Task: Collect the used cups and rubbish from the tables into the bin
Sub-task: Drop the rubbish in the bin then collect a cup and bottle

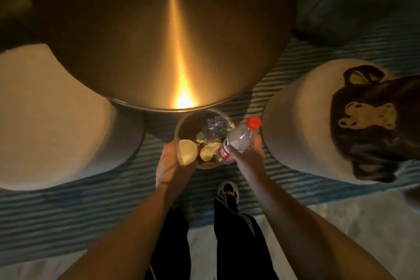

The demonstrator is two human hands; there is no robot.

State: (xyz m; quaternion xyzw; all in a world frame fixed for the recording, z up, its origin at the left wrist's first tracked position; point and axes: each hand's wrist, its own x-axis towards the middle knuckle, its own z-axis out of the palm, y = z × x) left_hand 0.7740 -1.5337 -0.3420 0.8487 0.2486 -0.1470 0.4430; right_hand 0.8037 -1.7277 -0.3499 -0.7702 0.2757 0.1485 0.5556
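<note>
- Our right hand (247,154) has its grip wrapped round a clear plastic bottle (238,140) with a red cap and red label, tilted above the right edge of the bin (181,120), cap pointing up and away from us.
- Our left hand (169,161) has its grip closed around a pale paper cup (187,152), its open mouth turned toward us, held over the bin's near-left rim.
- We see the bin on the floor, just beneath the near edge of the round metal table (136,41); inside lie cups and crumpled clear plastic.
- A pale round stool (45,109) stands to the left and another (302,120) to the right, the right one carrying a dark bag (375,125) with a bear print.
- Under it all we see a blue striped rug (68,207).
</note>
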